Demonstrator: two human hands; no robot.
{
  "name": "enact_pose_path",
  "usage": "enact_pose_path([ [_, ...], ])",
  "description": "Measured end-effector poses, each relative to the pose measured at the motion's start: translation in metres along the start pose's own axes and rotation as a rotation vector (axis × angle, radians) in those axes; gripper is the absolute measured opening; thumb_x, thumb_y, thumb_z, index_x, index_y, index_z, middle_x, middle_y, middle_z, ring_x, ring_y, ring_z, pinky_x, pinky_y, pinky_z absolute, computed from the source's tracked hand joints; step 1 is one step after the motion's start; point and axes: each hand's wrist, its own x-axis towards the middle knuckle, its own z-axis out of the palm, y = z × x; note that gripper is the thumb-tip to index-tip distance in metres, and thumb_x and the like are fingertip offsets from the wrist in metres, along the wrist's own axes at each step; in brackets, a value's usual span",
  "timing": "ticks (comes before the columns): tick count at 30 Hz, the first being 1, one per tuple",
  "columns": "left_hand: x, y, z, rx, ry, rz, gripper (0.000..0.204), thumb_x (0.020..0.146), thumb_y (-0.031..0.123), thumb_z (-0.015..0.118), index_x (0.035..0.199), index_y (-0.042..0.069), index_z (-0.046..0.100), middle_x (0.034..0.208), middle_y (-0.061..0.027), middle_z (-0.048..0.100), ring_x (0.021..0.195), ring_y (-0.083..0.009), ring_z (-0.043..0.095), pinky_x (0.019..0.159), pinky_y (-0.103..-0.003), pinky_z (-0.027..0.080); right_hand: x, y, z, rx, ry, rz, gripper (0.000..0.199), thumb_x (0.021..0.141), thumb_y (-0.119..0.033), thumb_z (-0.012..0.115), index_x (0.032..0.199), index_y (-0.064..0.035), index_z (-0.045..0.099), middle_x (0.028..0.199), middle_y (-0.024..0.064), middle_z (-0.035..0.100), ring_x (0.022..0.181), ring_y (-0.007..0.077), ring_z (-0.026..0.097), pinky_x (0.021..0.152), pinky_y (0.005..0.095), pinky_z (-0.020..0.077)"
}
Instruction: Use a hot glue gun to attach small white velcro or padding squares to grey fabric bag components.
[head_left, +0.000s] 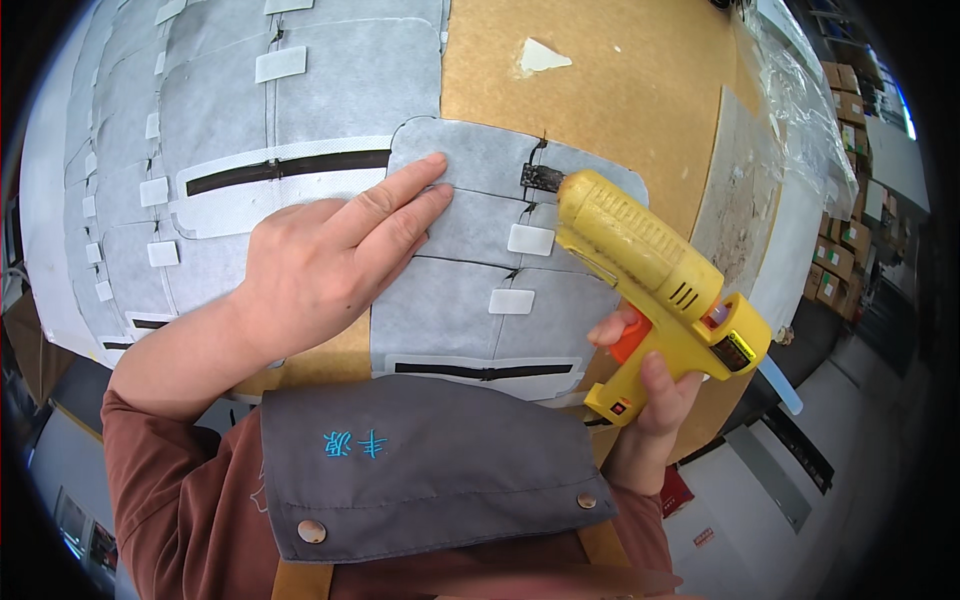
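One yellow plastic glue gun (650,280) gripped in the right hand (650,400), nozzle on one grey felt panel (480,270) mid-bench; left hand (330,265) flat, fingers extended, pressing it

My left hand (325,265) lies flat with fingers stretched forward, while my right hand (650,400) is curled in a closed grip.

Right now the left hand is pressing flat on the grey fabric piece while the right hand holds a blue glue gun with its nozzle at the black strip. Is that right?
Not quite: the glue gun is yellow with an orange trigger, not blue. The rest holds in the head view: the left hand lies flat on the grey fabric piece, and the right hand grips the gun, its nozzle at the black strip.
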Motion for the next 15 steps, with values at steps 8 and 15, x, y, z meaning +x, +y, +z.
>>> enact_pose_path([
  [8, 0.0014, -0.0001, 0.0005, -0.008, 0.011, 0.002, 0.041, 0.076, 0.006, 0.074, 0.116, 0.010, 0.068, 0.127, -0.0046, 0.065, 0.061, -0.0126, 0.063, 0.052, -0.024, 0.049, -0.0055, 0.0030, -0.0021, 0.028, 0.058, -0.042, 0.053, 0.092, -0.020, 0.063, 0.133, 0.0044, 0.039, 0.102, 0.0196, 0.061, 0.095, 0.0270, 0.061, 0.086, 0.0416, 0.0500],
  [15, 0.0017, 0.0011, -0.0001, -0.006, 0.000, -0.007, 0.042, 0.077, 0.007, 0.074, 0.118, 0.011, 0.068, 0.128, -0.0041, 0.065, 0.060, -0.0125, 0.062, 0.052, -0.024, 0.050, -0.0073, 0.0019, 0.0034, -0.033, 0.156, -0.041, 0.049, 0.088, -0.027, 0.065, 0.117, 0.0105, 0.049, 0.091, 0.0221, 0.063, 0.086, 0.0309, 0.064, 0.080, 0.0445, 0.0522],
])
